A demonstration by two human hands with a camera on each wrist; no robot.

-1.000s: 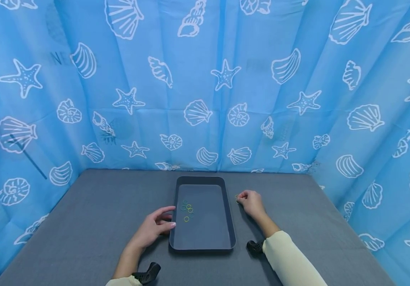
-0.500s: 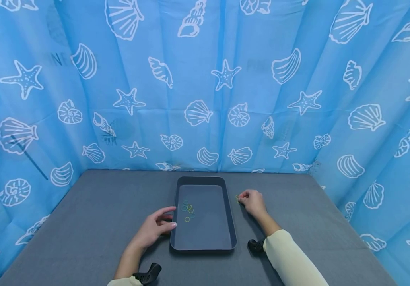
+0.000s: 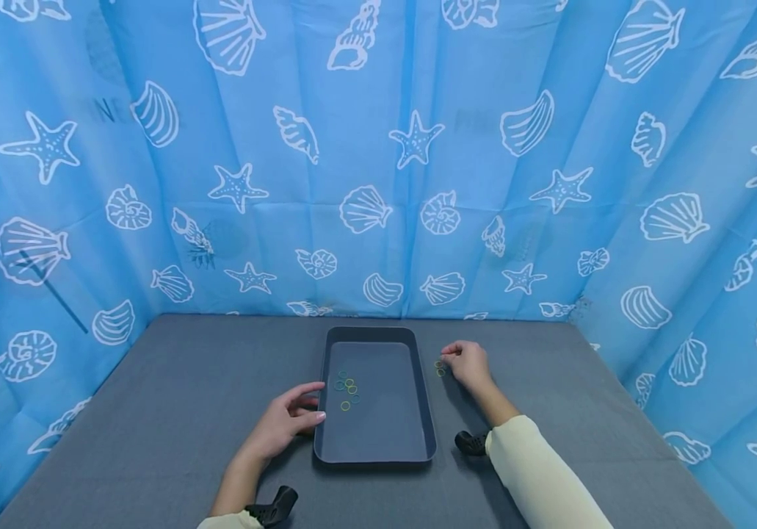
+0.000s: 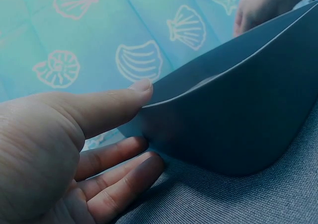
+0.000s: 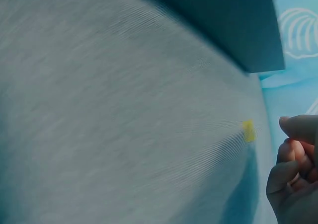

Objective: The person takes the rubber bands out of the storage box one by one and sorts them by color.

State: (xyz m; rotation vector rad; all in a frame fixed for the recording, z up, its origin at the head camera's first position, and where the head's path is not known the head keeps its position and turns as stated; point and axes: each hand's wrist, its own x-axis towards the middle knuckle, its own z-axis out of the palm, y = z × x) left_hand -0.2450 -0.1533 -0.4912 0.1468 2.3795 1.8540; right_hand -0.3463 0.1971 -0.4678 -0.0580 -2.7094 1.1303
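Observation:
A dark grey tray lies on the table, with several small thin yellow and green rings in its left half. At its left side, my left hand touches the rim; in the left wrist view the thumb lies at the tray's edge and the other fingers are beside its outer wall. Right of the tray, my right hand is just beyond two small yellow rings on the cloth. Its fingers are loosely bent, thumb and fingertips apart in the right wrist view, with nothing visible between them.
Grey cloth covers the table. A blue curtain with white shells and starfish hangs behind it and along both sides. Black wrist mounts are worn on both forearms, over pale yellow sleeves.
My right hand has lifted slightly up and away from the two yellow rings, which now show more fully. The left hand and the tray have stayed in place.

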